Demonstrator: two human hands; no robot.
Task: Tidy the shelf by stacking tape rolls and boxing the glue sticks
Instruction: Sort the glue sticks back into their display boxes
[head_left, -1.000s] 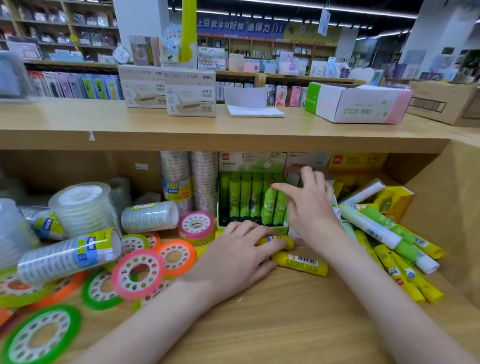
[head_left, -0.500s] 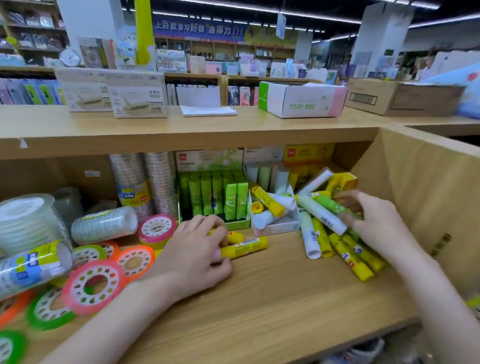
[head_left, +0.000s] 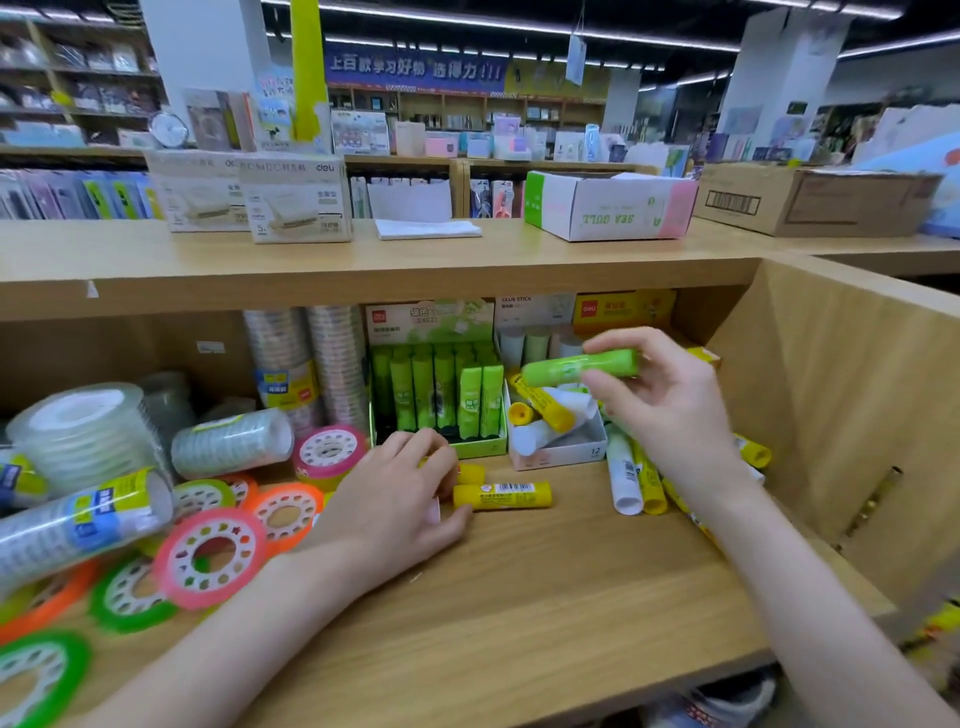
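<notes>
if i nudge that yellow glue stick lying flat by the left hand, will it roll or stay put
The yellow glue stick is a smooth cylinder lying on its side on the bare wooden shelf, so a sideways nudge would probably roll it. It looks rigid and likely light. The left hand touches one end, which may check it.

I count two bare hands, the left hand (head_left: 400, 499) and the right hand (head_left: 670, 410). One bright green glue stick (head_left: 579, 367) is held up. Three open display boxes stand at the back: green (head_left: 478, 447), white (head_left: 561, 454), yellow (head_left: 623, 309). Two tall wrapped columns of clear tape rolls (head_left: 306, 364) stand upright. The loose yellow glue sticks (head_left: 501, 495) overlap, so I can't number them.
</notes>
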